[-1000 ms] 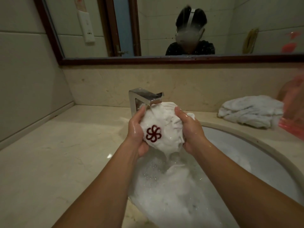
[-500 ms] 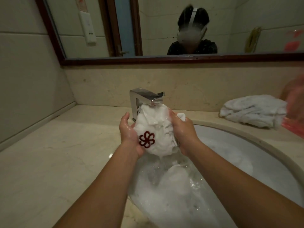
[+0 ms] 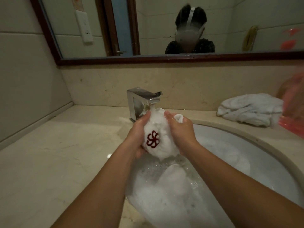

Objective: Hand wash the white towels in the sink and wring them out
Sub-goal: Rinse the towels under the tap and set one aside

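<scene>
At one sink (image 3: 278, 170), under one chrome faucet (image 3: 139, 97), on one marble counter (image 3: 57, 153): two bare hands, left hand (image 3: 137, 134) and right hand (image 3: 181, 131), round one bunched white towel (image 3: 162, 145) with one red emblem (image 3: 153, 139). One heap of white towelling (image 3: 250, 109) at the counter's right, number of pieces impossible to tell. White cloth (image 3: 174, 183) in the suds, count unclear. One framed mirror (image 3: 164, 60). One blurred red object (image 3: 291, 124) at far right.
</scene>
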`<action>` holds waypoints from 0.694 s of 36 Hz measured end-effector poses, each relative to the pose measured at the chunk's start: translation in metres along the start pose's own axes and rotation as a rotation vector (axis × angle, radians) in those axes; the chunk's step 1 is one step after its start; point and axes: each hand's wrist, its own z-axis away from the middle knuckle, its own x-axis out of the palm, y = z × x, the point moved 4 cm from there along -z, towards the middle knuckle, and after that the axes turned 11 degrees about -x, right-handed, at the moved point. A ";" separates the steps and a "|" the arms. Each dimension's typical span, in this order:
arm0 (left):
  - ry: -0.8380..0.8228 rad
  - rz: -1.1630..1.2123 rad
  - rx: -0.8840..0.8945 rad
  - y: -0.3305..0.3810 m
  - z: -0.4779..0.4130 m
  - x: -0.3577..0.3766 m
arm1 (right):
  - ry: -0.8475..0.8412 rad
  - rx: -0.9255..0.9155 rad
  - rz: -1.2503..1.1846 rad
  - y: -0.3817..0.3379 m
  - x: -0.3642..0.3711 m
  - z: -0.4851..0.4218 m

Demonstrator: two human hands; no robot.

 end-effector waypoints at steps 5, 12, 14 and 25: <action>0.030 -0.012 0.008 0.000 -0.003 -0.005 | -0.001 -0.057 -0.009 -0.003 -0.001 0.000; -0.039 0.172 0.056 0.007 -0.002 -0.012 | 0.058 0.031 -0.171 -0.007 -0.002 0.003; -0.074 0.192 0.052 0.008 -0.001 -0.014 | 0.068 0.049 -0.132 -0.008 -0.004 0.002; -0.101 0.197 0.085 0.008 0.003 -0.013 | -0.041 0.244 -0.186 0.009 -0.006 -0.003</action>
